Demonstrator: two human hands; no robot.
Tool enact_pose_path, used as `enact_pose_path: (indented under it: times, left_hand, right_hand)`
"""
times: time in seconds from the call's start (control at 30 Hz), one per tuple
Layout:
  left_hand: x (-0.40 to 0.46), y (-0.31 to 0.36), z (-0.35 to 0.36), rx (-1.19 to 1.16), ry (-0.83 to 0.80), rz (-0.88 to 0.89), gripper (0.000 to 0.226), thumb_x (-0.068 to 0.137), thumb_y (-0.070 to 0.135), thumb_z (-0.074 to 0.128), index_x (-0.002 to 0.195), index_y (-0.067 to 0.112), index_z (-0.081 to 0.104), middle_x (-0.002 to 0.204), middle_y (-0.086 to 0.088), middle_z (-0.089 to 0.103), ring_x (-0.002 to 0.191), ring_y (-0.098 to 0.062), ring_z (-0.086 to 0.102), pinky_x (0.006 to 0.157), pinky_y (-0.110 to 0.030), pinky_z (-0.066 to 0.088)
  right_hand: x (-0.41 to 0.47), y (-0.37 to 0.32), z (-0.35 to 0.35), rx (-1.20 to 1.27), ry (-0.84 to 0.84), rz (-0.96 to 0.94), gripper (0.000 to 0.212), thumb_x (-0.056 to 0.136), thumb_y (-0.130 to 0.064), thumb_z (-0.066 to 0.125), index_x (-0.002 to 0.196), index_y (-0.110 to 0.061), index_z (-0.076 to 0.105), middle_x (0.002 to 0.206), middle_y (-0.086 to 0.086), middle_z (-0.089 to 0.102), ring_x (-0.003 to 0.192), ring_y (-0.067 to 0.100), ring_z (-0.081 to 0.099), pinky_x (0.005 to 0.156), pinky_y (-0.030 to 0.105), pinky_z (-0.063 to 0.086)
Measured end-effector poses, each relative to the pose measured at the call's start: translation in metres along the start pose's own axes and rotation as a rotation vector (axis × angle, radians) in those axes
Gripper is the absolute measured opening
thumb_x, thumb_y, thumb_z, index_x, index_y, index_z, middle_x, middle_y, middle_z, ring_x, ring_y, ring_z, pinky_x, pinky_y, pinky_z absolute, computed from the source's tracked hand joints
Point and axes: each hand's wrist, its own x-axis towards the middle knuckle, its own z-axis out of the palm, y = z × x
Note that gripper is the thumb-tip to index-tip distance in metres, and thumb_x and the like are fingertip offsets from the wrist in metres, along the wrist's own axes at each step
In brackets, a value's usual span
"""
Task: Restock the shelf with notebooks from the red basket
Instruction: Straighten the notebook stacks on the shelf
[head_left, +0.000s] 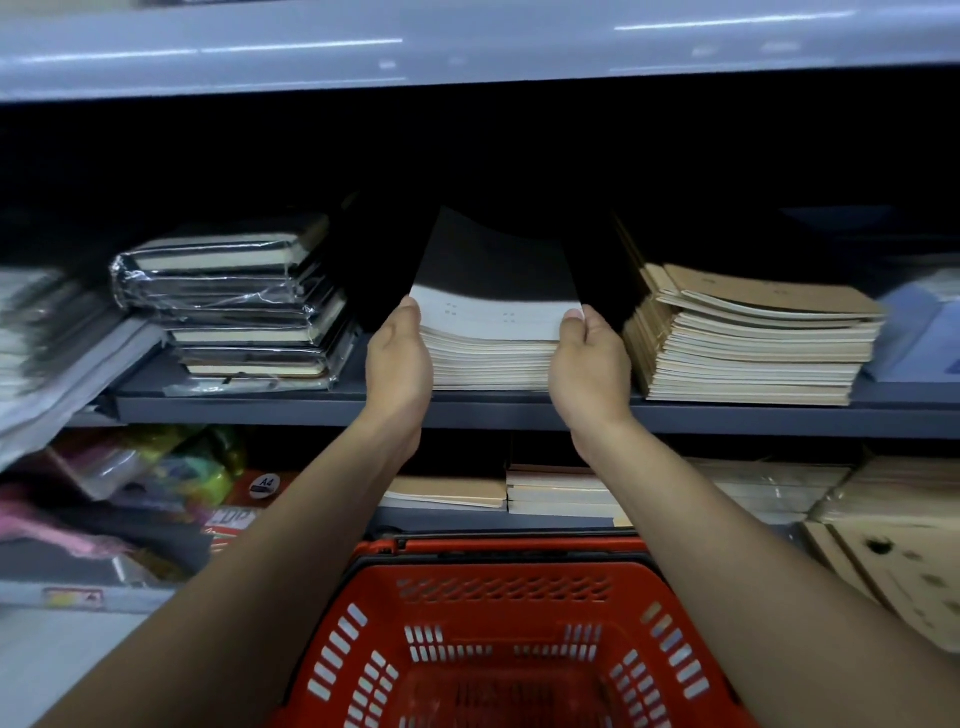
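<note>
Both hands grip a stack of black-cover notebooks on the middle shelf: left hand curled round the stack's left front corner, right hand round the right front corner, thumbs on top of the upper bundle. Top few books are lifted at the front edge, the rest lie flat, front edges set just back from the shelf lip.

Dark gaps flank the stack on both sides, w/ open room above it under the grey upper shelf. Left of the gap, a pile of plastic-wrapped black notebooks; right of it, a stack of kraft-cover notebooks, top copies fanned askew. Three piles in the middle of this shelf, plus blurred stock at far left & far right.

Red basket sits below between the forearms, near the shelving front; slotted walls, no notebooks visible in the part shown, bottom blurred.

Lower shelf: two short stacks of pale notebooks behind the wrists, colourful packets to the left, cardboard-coloured stock to the right. Store aisle, dim light.
</note>
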Motion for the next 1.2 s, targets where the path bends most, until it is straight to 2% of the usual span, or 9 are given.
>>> enact_pose_path:
  times: [0.1, 0.2, 0.33, 0.53, 0.67, 0.73, 0.8, 0.93, 1.2]
  left_hand:
    - [-0.001, 0.003, -0.002, 0.000, -0.013, 0.046, 0.053, 0.111, 0.042, 0.036, 0.160, 0.021, 0.035, 0.163, 0.009, 0.036, 0.152, -0.010, 0.028, 0.107, -0.022, 0.020]
    - [-0.001, 0.001, -0.005, 0.066, -0.013, 0.112, 0.051, 0.111, 0.040, 0.036, 0.158, 0.021, 0.039, 0.159, 0.010, 0.042, 0.147, -0.007, 0.035, 0.109, -0.021, 0.023]
    - [-0.004, -0.006, -0.009, 0.148, -0.026, 0.152, 0.046, 0.109, 0.042, 0.040, 0.152, 0.028, 0.046, 0.146, 0.014, 0.053, 0.136, -0.006, 0.045, 0.110, -0.028, 0.031]
    - [-0.022, -0.016, -0.029, 0.236, -0.115, 0.245, 0.043, 0.099, 0.027, 0.055, 0.141, 0.031, 0.056, 0.127, 0.017, 0.069, 0.122, -0.005, 0.062, 0.112, -0.044, 0.045]
    - [-0.039, -0.015, -0.048, 0.248, -0.151, 0.274, 0.051, 0.096, 0.011, 0.059, 0.145, 0.020, 0.055, 0.134, 0.009, 0.068, 0.125, -0.005, 0.062, 0.115, -0.041, 0.045]
    - [-0.047, -0.016, -0.057, 0.285, -0.124, 0.263, 0.047, 0.094, 0.018, 0.062, 0.141, 0.022, 0.059, 0.131, 0.010, 0.069, 0.122, -0.005, 0.063, 0.113, -0.043, 0.046]
    - [-0.056, -0.018, -0.062, 0.299, -0.071, 0.239, 0.041, 0.089, 0.025, 0.063, 0.130, 0.026, 0.065, 0.121, 0.011, 0.071, 0.114, -0.005, 0.066, 0.109, -0.046, 0.049]
    - [-0.074, -0.021, -0.059, 0.294, -0.025, 0.273, 0.029, 0.094, 0.004, 0.063, 0.115, 0.023, 0.067, 0.105, 0.004, 0.070, 0.091, -0.002, 0.066, 0.101, -0.049, 0.053]
    - [-0.103, -0.006, -0.008, 0.306, -0.170, 0.350, 0.031, 0.093, -0.001, 0.060, 0.107, 0.026, 0.067, 0.100, 0.002, 0.068, 0.083, -0.005, 0.063, 0.084, -0.027, 0.049]
  right_hand:
    - [-0.001, 0.002, -0.002, -0.006, 0.005, -0.036, 0.051, 0.112, -0.040, 0.037, 0.156, -0.016, 0.046, 0.141, -0.002, 0.064, 0.135, 0.019, 0.055, 0.112, 0.030, 0.039]
    - [-0.007, 0.005, -0.004, -0.046, 0.028, -0.068, 0.050, 0.111, -0.040, 0.039, 0.154, -0.017, 0.049, 0.096, -0.012, 0.069, 0.097, 0.007, 0.065, 0.095, 0.031, 0.047]
    - [-0.018, 0.004, -0.008, -0.080, 0.005, -0.095, 0.067, 0.101, -0.054, 0.036, 0.156, -0.018, 0.045, 0.125, 0.013, 0.071, 0.118, 0.028, 0.065, 0.105, 0.048, 0.051]
    - [-0.035, 0.000, -0.026, -0.247, -0.068, -0.152, 0.061, 0.102, -0.040, 0.049, 0.157, -0.015, 0.042, 0.144, 0.007, 0.061, 0.131, 0.028, 0.058, 0.109, 0.045, 0.050]
    - [-0.045, -0.003, -0.041, -0.323, -0.127, -0.209, 0.050, 0.093, -0.033, 0.050, 0.142, -0.023, 0.054, 0.126, -0.002, 0.067, 0.108, 0.024, 0.066, 0.091, 0.041, 0.058]
    - [-0.047, -0.002, -0.049, -0.357, -0.148, -0.234, 0.042, 0.093, -0.030, 0.051, 0.134, -0.024, 0.059, 0.118, -0.004, 0.069, 0.104, 0.022, 0.066, 0.084, 0.035, 0.055]
    - [-0.049, -0.002, -0.060, -0.378, -0.153, -0.240, 0.041, 0.094, -0.031, 0.052, 0.133, -0.022, 0.062, 0.119, -0.004, 0.069, 0.107, 0.019, 0.066, 0.085, 0.034, 0.054]
    - [-0.051, -0.001, -0.086, -0.392, -0.151, -0.234, 0.040, 0.099, -0.029, 0.060, 0.137, -0.017, 0.062, 0.123, -0.005, 0.069, 0.110, 0.017, 0.066, 0.096, 0.040, 0.056]
    - [-0.044, 0.001, -0.150, -0.370, -0.054, -0.211, 0.025, 0.097, -0.026, 0.061, 0.120, -0.020, 0.070, 0.104, -0.009, 0.071, 0.097, 0.013, 0.067, 0.091, 0.039, 0.057]
